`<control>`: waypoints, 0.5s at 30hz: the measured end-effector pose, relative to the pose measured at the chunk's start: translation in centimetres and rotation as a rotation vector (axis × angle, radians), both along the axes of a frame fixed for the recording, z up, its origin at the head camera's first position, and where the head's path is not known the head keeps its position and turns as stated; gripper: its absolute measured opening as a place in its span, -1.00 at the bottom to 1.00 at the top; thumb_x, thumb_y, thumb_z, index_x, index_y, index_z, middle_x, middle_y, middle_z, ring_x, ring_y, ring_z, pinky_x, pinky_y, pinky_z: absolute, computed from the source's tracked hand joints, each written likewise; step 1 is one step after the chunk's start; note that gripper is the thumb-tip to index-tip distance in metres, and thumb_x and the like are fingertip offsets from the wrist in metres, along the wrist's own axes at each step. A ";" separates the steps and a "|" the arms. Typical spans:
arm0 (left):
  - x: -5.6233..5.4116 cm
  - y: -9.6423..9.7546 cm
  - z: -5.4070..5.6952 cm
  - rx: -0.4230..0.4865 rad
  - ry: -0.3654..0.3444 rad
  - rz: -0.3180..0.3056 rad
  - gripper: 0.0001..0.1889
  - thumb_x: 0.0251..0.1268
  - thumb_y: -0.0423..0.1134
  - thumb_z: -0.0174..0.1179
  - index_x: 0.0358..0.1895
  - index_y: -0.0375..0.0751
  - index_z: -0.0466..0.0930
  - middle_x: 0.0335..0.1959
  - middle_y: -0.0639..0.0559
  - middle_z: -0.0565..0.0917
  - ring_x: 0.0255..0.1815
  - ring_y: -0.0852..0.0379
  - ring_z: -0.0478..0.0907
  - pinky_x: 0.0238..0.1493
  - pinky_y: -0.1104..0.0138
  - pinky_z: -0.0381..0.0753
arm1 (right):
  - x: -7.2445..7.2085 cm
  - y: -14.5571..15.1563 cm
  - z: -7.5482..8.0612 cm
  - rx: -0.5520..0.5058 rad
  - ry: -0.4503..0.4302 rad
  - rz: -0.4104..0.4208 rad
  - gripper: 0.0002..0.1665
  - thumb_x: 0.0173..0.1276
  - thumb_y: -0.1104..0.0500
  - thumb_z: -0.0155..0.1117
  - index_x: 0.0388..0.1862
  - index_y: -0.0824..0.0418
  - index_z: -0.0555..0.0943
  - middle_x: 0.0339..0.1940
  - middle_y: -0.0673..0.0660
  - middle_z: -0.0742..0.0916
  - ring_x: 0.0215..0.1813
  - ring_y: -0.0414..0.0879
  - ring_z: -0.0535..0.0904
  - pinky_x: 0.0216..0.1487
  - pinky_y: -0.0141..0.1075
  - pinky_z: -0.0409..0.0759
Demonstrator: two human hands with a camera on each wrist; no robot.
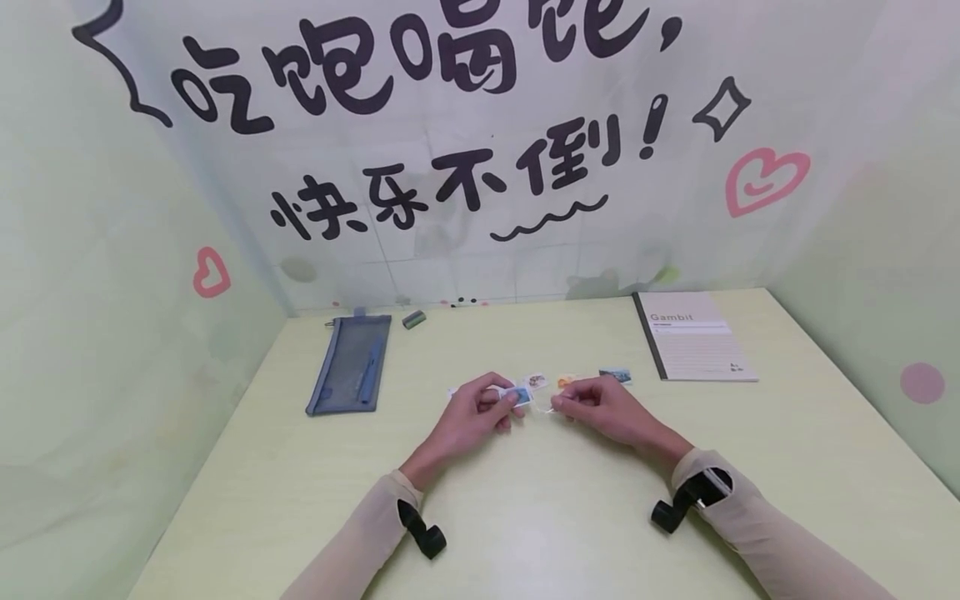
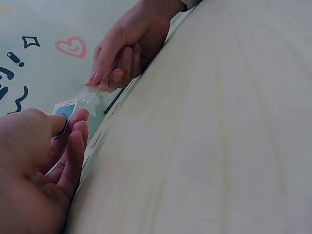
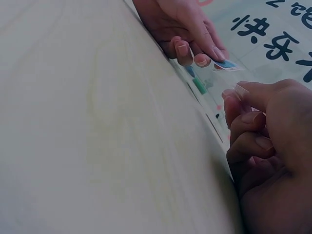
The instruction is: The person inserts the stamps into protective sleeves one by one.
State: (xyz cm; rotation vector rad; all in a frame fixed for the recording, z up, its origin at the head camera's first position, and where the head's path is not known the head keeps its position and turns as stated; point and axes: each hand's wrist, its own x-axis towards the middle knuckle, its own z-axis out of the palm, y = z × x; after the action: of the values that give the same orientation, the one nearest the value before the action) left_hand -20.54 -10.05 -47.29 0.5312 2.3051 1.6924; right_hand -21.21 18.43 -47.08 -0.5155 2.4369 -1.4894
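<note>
My left hand (image 1: pixel 474 411) pinches a small stamp (image 1: pixel 521 396) with a blue picture and white border between thumb and fingers, over the middle of the table. Close by on the right, my right hand (image 1: pixel 606 408) pinches a piece of clear plastic film (image 2: pixel 90 101) with thumb and index finger, its other fingers curled in. In the left wrist view the film spans from the right fingertips to the stamp's edge. Just behind the hands lie more stamps: a brownish one (image 1: pixel 536 381), an orange one (image 1: pixel 565 382) partly hidden by the right hand, and a blue one (image 1: pixel 615 375).
A blue mesh zip pouch (image 1: pixel 347 367) with a blue pen inside lies at the left of the table. Behind it sits a small green-and-dark block (image 1: pixel 414 319). A Gambit notebook (image 1: pixel 697 342) lies at the back right. Printed cloth hangs behind the table.
</note>
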 end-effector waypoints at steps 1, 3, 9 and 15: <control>0.0 0.0 0.0 0.003 -0.001 0.004 -0.82 0.70 -0.09 0.21 0.14 -0.04 0.63 -0.18 0.01 0.90 -0.38 0.17 0.66 -0.23 0.41 0.64 | 0.0 0.0 0.0 -0.001 -0.003 0.000 -0.72 0.58 -0.06 0.42 -0.09 0.11 0.85 -0.29 0.11 0.76 -0.32 -0.18 0.54 -0.33 -0.41 0.45; -0.1 0.0 -0.1 0.003 0.003 0.012 -0.82 0.70 -0.08 0.21 0.13 -0.03 0.63 -0.19 0.03 0.90 -0.39 0.18 0.66 -0.23 0.41 0.63 | 0.0 0.0 -0.1 -0.004 -0.004 0.001 -0.72 0.57 -0.06 0.42 -0.09 0.11 0.85 -0.31 0.11 0.76 -0.33 -0.19 0.53 -0.34 -0.41 0.43; -0.1 0.1 -0.1 -0.003 0.021 0.014 -0.79 0.69 -0.05 0.22 0.13 -0.05 0.63 -0.19 0.02 0.90 -0.41 0.20 0.65 -0.25 0.42 0.60 | 0.0 0.0 0.1 -0.027 -0.006 0.001 -0.71 0.58 -0.07 0.41 -0.13 0.13 0.85 -0.37 0.09 0.74 -0.37 -0.21 0.48 -0.38 -0.40 0.38; -0.1 0.1 -0.2 0.018 0.005 0.037 -0.80 0.67 -0.05 0.24 0.12 -0.03 0.65 -0.19 0.04 0.90 -0.41 0.19 0.66 -0.26 0.41 0.63 | 0.1 0.0 0.0 -0.034 -0.024 -0.034 -0.69 0.57 -0.13 0.42 -0.16 0.07 0.85 -0.38 0.04 0.74 -0.38 -0.22 0.43 -0.39 -0.38 0.33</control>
State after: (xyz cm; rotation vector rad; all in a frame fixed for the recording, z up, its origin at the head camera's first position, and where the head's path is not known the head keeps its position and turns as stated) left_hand -20.61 -9.93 -47.48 0.4995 2.3188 1.7325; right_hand -21.11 18.39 -47.09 -0.4623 2.4174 -1.5437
